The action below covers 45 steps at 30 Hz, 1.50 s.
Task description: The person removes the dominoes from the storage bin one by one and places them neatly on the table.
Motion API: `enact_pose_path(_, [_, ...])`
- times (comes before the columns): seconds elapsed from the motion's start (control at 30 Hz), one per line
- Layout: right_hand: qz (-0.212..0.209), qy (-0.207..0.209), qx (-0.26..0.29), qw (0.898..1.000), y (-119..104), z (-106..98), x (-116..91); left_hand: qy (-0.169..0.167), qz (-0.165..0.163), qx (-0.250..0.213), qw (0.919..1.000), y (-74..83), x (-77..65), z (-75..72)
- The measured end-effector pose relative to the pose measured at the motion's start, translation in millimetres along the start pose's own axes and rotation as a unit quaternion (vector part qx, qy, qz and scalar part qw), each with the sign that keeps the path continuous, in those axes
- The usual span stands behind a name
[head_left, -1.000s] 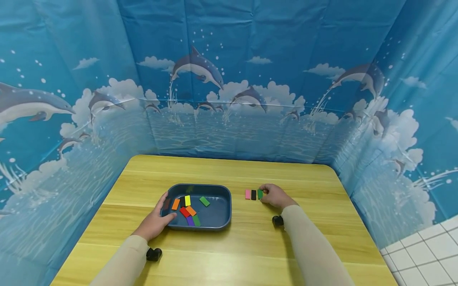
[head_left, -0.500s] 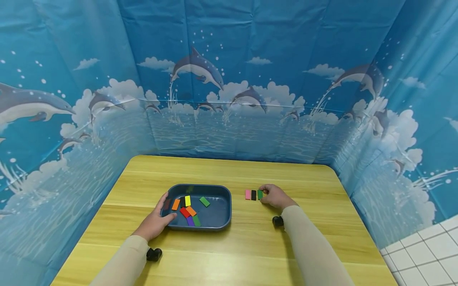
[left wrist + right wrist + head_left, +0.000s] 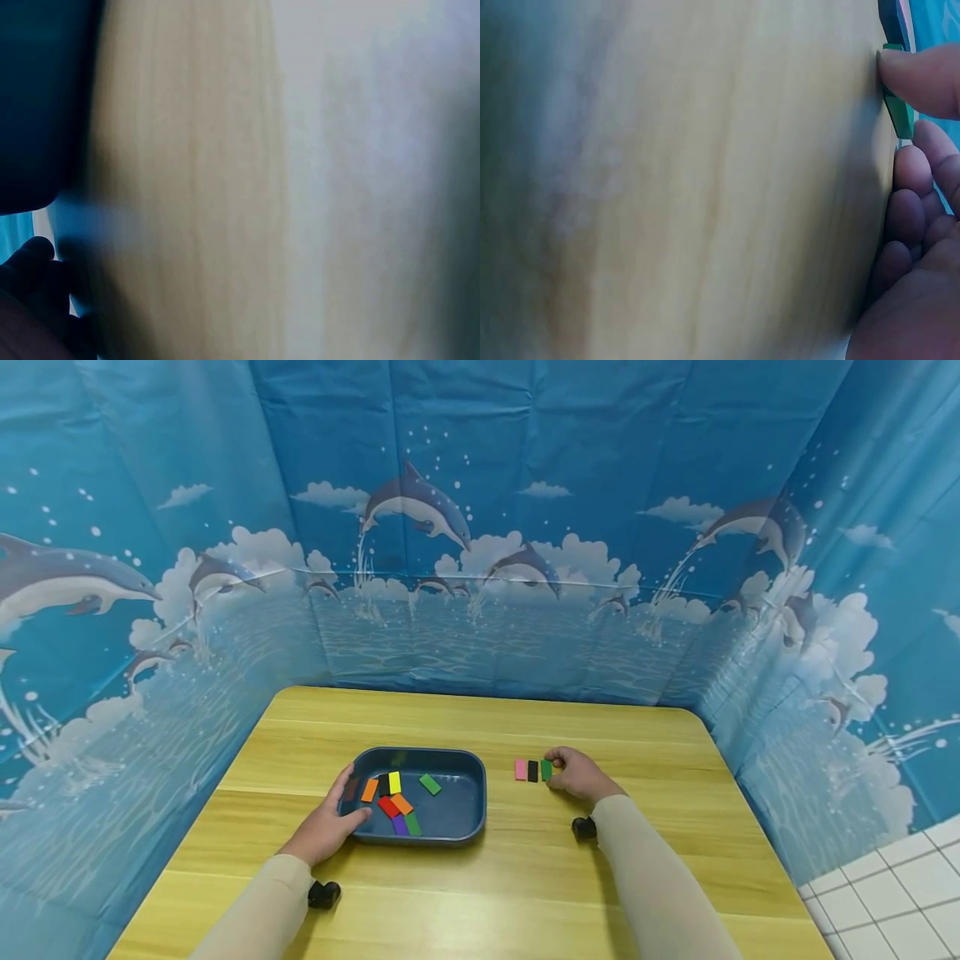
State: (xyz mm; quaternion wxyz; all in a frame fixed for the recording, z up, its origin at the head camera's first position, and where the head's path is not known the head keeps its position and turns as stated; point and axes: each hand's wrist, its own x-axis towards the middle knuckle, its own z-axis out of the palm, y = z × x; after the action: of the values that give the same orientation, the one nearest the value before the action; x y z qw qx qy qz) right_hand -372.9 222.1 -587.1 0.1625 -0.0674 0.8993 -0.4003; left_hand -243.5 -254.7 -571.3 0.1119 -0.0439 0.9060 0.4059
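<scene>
My right hand [image 3: 581,774] holds a small green domino-like block [image 3: 546,769] down at the tabletop. In the right wrist view the thumb [image 3: 926,79] presses on the green block [image 3: 901,114], with the other fingers curled beside it. Just left of it, a black block [image 3: 532,771] and a pink block [image 3: 521,769] form a short row with it. My left hand [image 3: 318,828] grips the left end of a dark blue tray [image 3: 442,841], thumb over the near rim. Dark fingers [image 3: 30,259] show below the tray wall [image 3: 37,105] in the left wrist view.
Inside the tray lie several more blocks, among them a yellow one [image 3: 395,782], a red one [image 3: 387,807], a purple one [image 3: 400,825] and a lone green one [image 3: 430,785]. The wooden table [image 3: 465,902] ends at a dolphin-print curtain [image 3: 480,635] behind.
</scene>
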Motion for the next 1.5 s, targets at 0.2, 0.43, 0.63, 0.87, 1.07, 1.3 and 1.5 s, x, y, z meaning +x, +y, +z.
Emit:
enact_pose_path(0.2, [0.014,0.02,0.038,0.999,-4.6,-6.2,1.7,0.001,0.001,-0.004,1.0,-1.3,2.2,1.0])
enact_pose_path(0.43, [-0.046,0.081,0.044,0.995,-70.1,-0.3,9.9,0.004,0.01,-0.006,0.9999,1.6,4.9,-1.1])
enact_pose_path(0.63, [-0.149,-0.016,-0.026,0.988,-144.5,27.3,15.5,0.004,0.012,-0.009,0.9999,1.1,5.1,-2.3])
enact_pose_path(0.87, [-0.192,-0.117,-0.102,0.969,-180.6,67.3,23.9,0.005,0.011,-0.019,0.9997,0.1,3.3,-0.8])
enact_pose_path(1.07, [-0.188,-0.157,-0.149,0.958,-191.6,87.6,28.0,0.006,0.011,-0.019,0.9997,-0.6,1.9,-0.4])
enact_pose_path(1.3, [-0.168,-0.176,-0.191,0.951,-190.4,102.2,33.0,0.004,0.007,-0.022,0.9997,-0.1,0.9,-1.4])
enact_pose_path(1.5, [-0.143,-0.177,-0.231,0.946,-185.5,112.3,35.6,0.006,0.007,-0.019,0.9998,2.0,0.2,-0.1])
